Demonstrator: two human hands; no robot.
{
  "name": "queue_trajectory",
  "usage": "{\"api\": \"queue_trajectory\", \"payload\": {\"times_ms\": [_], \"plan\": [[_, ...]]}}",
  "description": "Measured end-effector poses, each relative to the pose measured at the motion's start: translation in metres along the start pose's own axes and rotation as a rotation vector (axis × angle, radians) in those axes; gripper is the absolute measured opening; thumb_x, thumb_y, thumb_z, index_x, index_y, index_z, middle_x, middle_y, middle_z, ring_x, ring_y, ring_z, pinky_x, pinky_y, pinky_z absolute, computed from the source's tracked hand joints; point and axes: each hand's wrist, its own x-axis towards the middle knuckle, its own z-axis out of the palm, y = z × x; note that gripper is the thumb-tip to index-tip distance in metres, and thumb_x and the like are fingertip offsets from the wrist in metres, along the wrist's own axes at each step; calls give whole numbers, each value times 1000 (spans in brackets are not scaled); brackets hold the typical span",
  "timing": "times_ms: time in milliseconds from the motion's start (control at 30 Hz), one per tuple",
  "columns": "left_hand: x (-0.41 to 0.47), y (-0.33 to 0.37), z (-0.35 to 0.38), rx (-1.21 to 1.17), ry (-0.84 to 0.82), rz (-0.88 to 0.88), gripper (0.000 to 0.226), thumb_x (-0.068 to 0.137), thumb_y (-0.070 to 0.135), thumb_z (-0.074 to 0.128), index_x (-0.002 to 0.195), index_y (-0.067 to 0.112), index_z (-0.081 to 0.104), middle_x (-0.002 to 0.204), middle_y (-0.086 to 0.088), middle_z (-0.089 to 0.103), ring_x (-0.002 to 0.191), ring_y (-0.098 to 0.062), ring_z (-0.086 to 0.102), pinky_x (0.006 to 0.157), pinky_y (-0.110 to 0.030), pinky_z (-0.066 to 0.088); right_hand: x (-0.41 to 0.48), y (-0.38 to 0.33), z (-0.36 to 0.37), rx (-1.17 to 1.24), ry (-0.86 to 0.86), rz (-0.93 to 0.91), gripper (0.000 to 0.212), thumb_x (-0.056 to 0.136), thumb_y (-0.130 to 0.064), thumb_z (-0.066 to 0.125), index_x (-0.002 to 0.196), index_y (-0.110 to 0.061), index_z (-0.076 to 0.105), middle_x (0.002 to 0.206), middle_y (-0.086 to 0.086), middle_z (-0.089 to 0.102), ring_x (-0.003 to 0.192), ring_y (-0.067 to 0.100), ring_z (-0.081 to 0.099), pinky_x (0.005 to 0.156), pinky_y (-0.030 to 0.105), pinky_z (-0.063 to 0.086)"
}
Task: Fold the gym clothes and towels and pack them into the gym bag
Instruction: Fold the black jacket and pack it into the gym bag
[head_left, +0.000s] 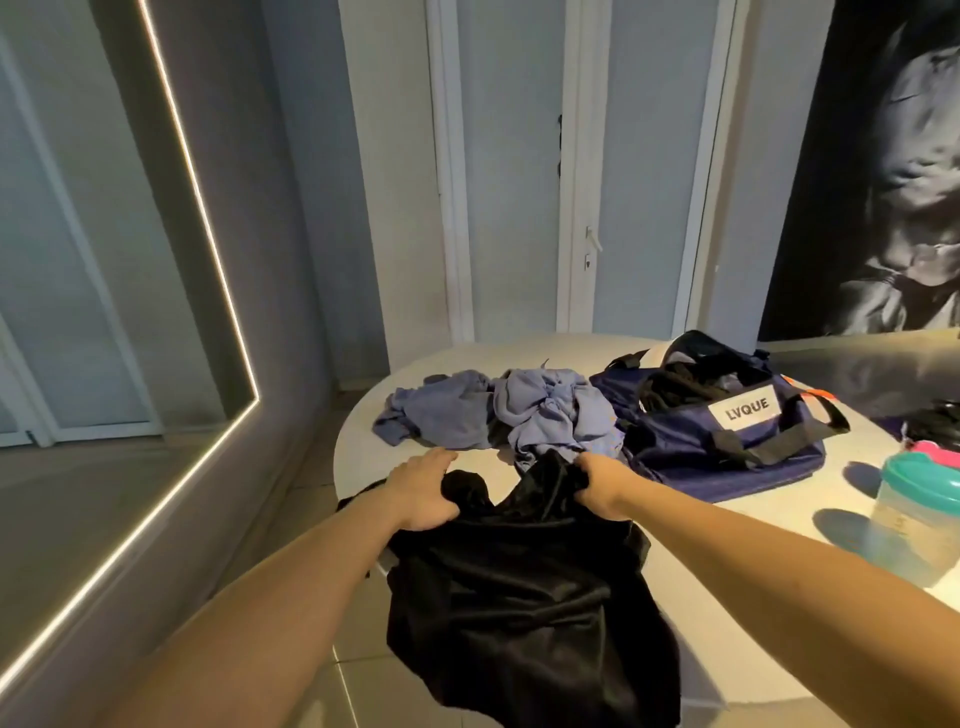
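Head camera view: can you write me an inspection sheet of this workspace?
Surface: white round table, partly covered.
Job's things: black garment hangs over the near edge; crumpled blue clothes lie behind it; navy gym bag marked LVQUE sits to their right.
Clutter: teal-lidded bottle; pink and black item at the right edge, unclear.
Hands: left hand and right hand both grip the black garment.
Cables: nothing seen.
Surroundings: white door, light strip on the left wall, dark wall picture.

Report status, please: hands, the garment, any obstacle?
Left grip and right grip both hold black garment, unfolded, hanging over table edge. Blue clothes heaped just beyond it. Gym bag open beside them.
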Motion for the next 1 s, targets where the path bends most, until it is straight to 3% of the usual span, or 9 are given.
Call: {"api": "queue_trajectory", "payload": {"times_ms": [133, 267, 333, 433, 500, 567, 700, 800, 1000], "plan": [[19, -1, 17, -30, -115, 28, 65, 95, 29, 58, 155, 24, 34, 158, -6, 38, 141, -27, 41, 117, -40, 35, 16, 4, 12, -97, 31, 33, 61, 92, -34, 61, 148, -26, 37, 139, 11, 52, 128, 39, 46, 105, 54, 39], [30, -24, 18, -178, 90, 84, 56, 94, 0, 45, 145, 23, 50, 150, -4, 49, 135, -23, 46, 115, -35, 36, 25, -6, 9, -69, 221, -147, 51, 96, -36, 49, 146, -26, 46, 144, 8, 46, 134, 33, 35, 109, 53, 31], [35, -39, 20, -124, 210, 114, 61, 89, -6, 52, 143, 22, 50, 146, -4, 48, 136, -24, 43, 117, -37, 35, 31, -9, 9, -83, 144, -309, 38, 94, -22, 53, 131, -20, 59, 132, 9, 54, 120, 34, 46, 102, 49, 42], [40, -52, 24, 60, 165, 68, 58, 91, 18, 66, 146, 25, 47, 140, -8, 50, 129, -29, 48, 111, -40, 40, 35, -11, 9, -234, -21, -365, 45, 83, 0, 57, 125, -17, 58, 125, 9, 51, 113, 37, 50, 93, 48, 49], [44, -57, 27, 80, 100, -5, 55, 93, 28, 69, 144, 23, 50, 133, -8, 57, 119, -28, 57, 104, -39, 46, 39, -9, 8, -329, -32, -309, 40, 86, 0, 58, 124, -14, 60, 126, 10, 52, 112, 34, 51, 88, 42, 50], [49, -62, 30, 48, 124, -50, 48, 93, 26, 68, 139, 21, 54, 125, -7, 63, 110, -27, 61, 97, -38, 50, 43, -5, 10, -352, 10, -235, 16, 92, -12, 59, 105, -6, 65, 109, 18, 63, 85, 32, 55, 66, 40, 48], [44, -65, 17, 113, 149, -104, 21, 94, 33, 64, 109, 18, 66, 109, -6, 66, 97, -26, 62, 81, -33, 48, 37, 0, -8, -134, 236, -87, 41, 101, -42, 52, 75, -10, 51, 76, 13, 57, 65, 27, 48, 56, 35, 36], [39, -65, 0, -32, 232, -116, 14, 93, 30, 60, 87, 19, 60, 97, -8, 65, 91, -28, 61, 75, -34, 45, 30, 4, -34, 88, 373, -32, 40, 102, -34, 50, 67, -15, 44, 69, 8, 51, 70, 28, 51, 61, 35, 37], [10, -31, -67, -537, 427, -134, 23, 99, 28, 46, 118, 16, 49, 105, -4, 57, 89, -16, 55, 69, -32, 38, 6, 6, -79, 625, 502, 36, 8, 87, -7, 54, 80, -11, 52, 74, 8, 53, 71, 21, 46, 63, 34, 36]]}}
